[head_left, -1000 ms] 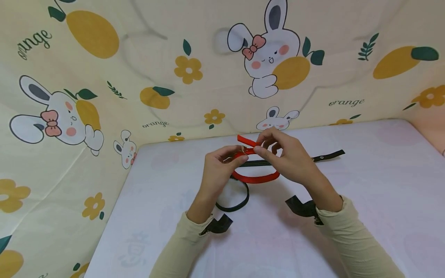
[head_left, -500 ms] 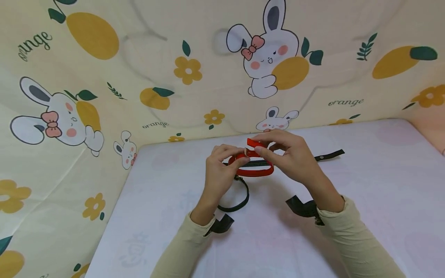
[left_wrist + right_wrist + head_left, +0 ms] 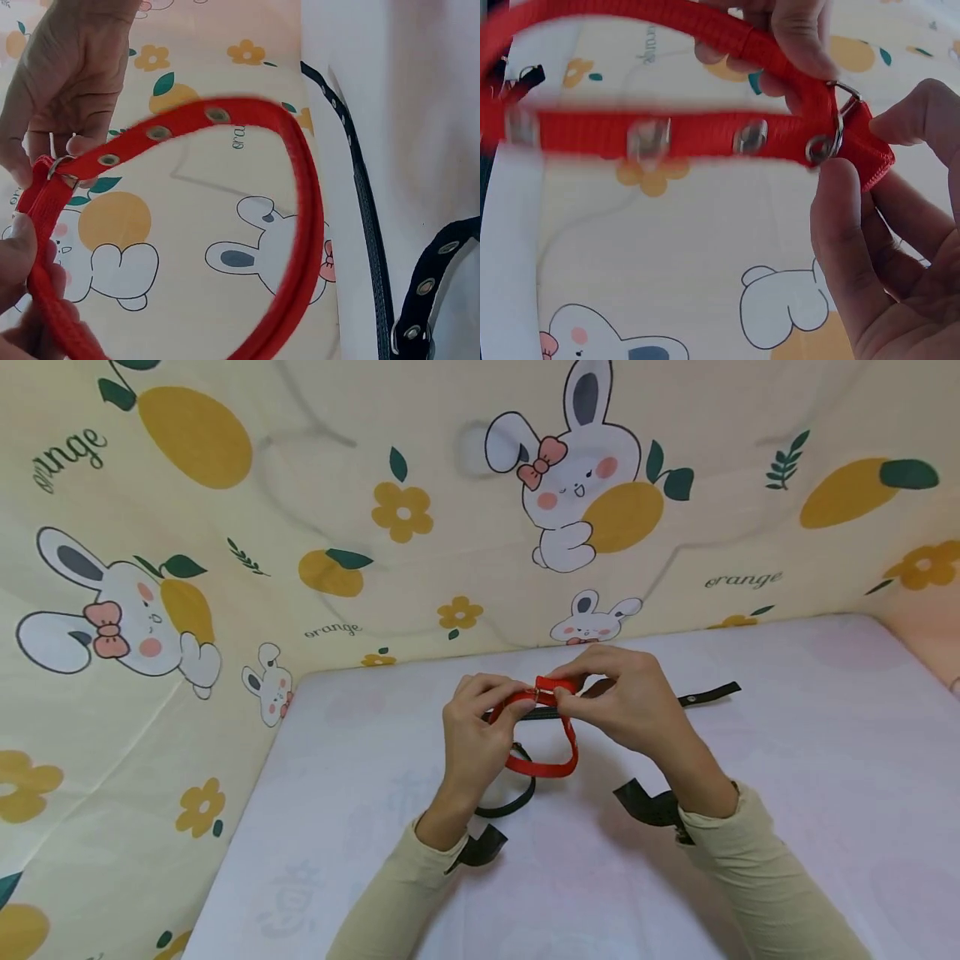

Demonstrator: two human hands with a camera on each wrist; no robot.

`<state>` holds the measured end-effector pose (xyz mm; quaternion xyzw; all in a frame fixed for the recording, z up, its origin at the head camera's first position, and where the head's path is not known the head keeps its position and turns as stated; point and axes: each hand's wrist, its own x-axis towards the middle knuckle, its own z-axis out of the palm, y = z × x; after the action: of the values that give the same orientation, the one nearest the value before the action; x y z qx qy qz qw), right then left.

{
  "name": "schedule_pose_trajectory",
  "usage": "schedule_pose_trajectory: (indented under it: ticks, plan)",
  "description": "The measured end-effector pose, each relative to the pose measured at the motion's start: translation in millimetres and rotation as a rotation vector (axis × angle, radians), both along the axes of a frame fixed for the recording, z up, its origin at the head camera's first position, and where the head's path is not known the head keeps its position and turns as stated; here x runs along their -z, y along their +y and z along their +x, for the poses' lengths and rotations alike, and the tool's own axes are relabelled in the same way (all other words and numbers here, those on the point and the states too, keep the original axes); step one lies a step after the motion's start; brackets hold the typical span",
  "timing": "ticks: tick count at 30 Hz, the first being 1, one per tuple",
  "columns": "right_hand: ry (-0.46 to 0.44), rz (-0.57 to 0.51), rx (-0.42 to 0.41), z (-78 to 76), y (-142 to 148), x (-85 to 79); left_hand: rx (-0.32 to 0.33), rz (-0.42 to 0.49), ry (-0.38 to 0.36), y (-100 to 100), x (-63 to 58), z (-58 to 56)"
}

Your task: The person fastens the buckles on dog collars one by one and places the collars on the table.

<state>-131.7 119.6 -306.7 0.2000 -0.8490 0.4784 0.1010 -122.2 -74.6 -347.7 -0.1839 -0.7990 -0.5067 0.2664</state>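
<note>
A red collar (image 3: pixel 543 770) with metal eyelets hangs in a loop between both hands, over the table. My left hand (image 3: pixel 476 727) pinches the band beside its metal buckle (image 3: pixel 841 120). In the right wrist view, the eyelet end of the strap passes through the buckle and its tip (image 3: pixel 874 154) sticks out beyond. My right hand (image 3: pixel 626 702) holds that tip between thumb and fingers, close to the buckle. Below the hands lies a black strap (image 3: pixel 367 225), partly covered by them in the head view; a black loop with eyelets (image 3: pixel 426 281) is near it.
The black strap's far end (image 3: pixel 708 696) reaches out to the right of my right hand. A white cloth covers the table (image 3: pixel 360 827). Behind it rises a cream backdrop (image 3: pixel 420 427) printed with rabbits and oranges. Black bands (image 3: pixel 648 806) show at both wrists.
The red strap's tip has moved right and down, close to the buckle, with my right hand's fingers on it. The red loop now hangs lower and narrower. My left hand has shifted slightly right.
</note>
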Motion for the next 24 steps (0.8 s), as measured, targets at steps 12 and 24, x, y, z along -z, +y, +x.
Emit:
schedule_pose_trajectory:
  ticks: [12,24]
  plan:
    - [0.064,0.027,-0.049,-1.8,-4.2,4.5,0.014,0.04,-0.023,-2.1,1.0,-2.3]
    - [0.146,0.025,-0.013,-0.8,-13.1,8.8,0.115,0.227,-0.233,-4.5,-5.5,-3.9]
